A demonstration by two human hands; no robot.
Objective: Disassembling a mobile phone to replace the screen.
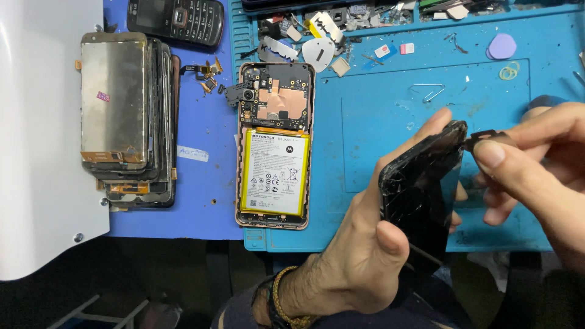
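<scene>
**Cracked screen panel held over the near edge of the mat**

Left hand (359, 244): fingers closed around a cracked black screen panel (420, 189), thumb across its near face, fingertips wrapped behind the far edge. Panel is tilted, raised off the blue work mat (390, 109), over the mat's near edge towards its right side. Beaded band on the left wrist.

Right hand (536, 164): thumb and forefinger pinched on a thin black strip (484, 139) that meets the panel's top right corner. Remaining fingers curled beneath; I cannot tell whether they touch the panel.

Mat, left edge: an opened phone (274, 143) lies flat, back off, with a white and yellow battery (275, 170) in its lower half and the circuit board above. Well apart from both hands.

Left of the mat, on the darker blue bench surface (204, 183): a stack of removed screen panels (125, 116), with loose flex cable scraps (207, 76) between the stack and the opened phone.

Far edge: a black keypad phone (177, 21) beyond the stack. On the mat's far strip, razor blades (277, 50), a white pick (318, 52) and a purple pick (503, 45). A bent paper clip (429, 91) lies mid-mat.
</scene>
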